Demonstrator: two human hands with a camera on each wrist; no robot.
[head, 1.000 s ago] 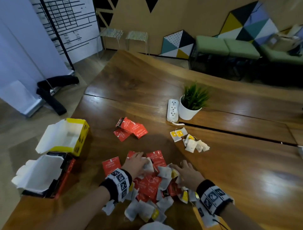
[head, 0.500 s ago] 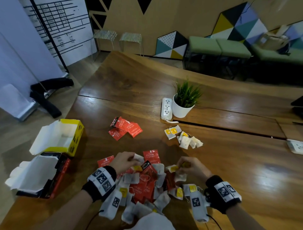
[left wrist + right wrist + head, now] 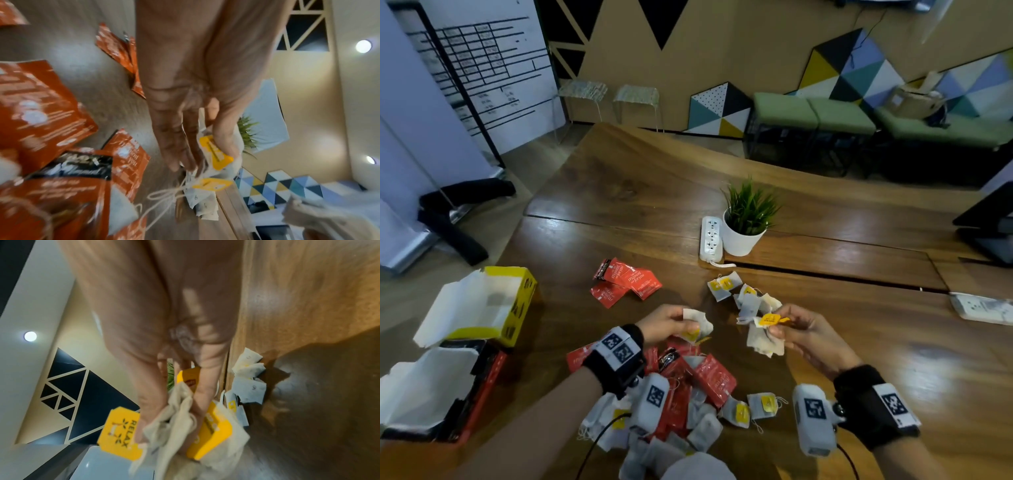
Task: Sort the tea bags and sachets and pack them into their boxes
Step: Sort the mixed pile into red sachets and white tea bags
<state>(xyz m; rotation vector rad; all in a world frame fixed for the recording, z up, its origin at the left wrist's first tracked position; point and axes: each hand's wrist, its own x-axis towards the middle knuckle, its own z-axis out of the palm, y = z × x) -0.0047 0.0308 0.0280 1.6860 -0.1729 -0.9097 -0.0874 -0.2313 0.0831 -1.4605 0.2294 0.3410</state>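
Spanning the whole foreground, the wooden table [image 3: 842, 346] is carrying two open boxes at its near left edge: the yellow box [image 3: 517, 301] lying just beyond the red-and-black box [image 3: 479, 383]. Near the centre, the mixed pile [image 3: 681, 387] of red sachets and white tea bags is lying beneath both wrists. The left hand [image 3: 664, 323] is pinching a small bunch of white tea bags [image 3: 697, 325] with yellow tags, strings dangling, held clear above the pile. The right hand [image 3: 801, 329] is gripping several crumpled tea bags [image 3: 763, 339], one yellow tag [image 3: 119, 433] reading "RELAX". Half a second ago both hands were down in the pile; now they are lifted and apart, each holding bags. Farther off, sorted sachets [image 3: 626, 282] are lying left, sorted tea bags [image 3: 739, 294] right, just beyond the right hand.
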